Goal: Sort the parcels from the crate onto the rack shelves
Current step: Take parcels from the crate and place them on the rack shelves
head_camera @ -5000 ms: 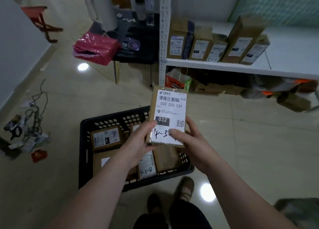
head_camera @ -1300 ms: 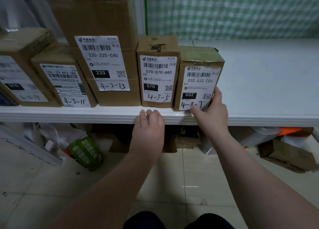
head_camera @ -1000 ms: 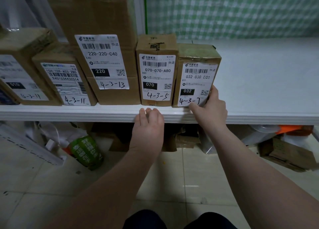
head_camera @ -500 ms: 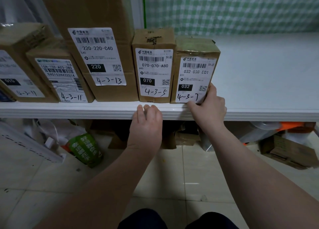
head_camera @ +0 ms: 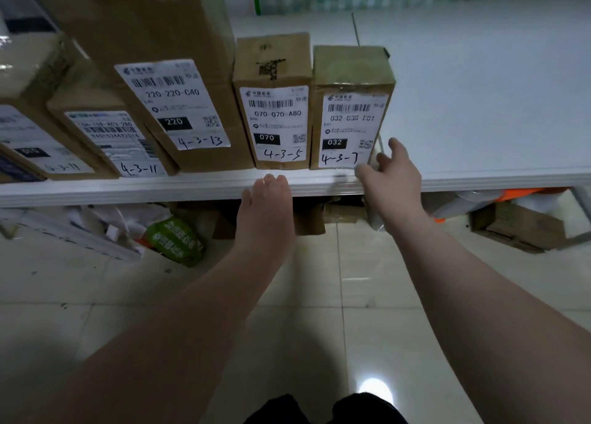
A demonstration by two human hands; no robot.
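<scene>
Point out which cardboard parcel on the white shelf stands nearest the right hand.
The brown cardboard parcel handwritten 4-3-7, last on the right of the row. The right hand hovers by its lower right corner; the others stand further left.

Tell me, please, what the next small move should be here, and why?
Probably draw both hands back and turn for the next parcel. The 4-3-7 parcel stands upright on the shelf, close beside the 4-3-5 parcel, the right hand is open by its lower corner, and the left hand only rests on the shelf edge.
</scene>
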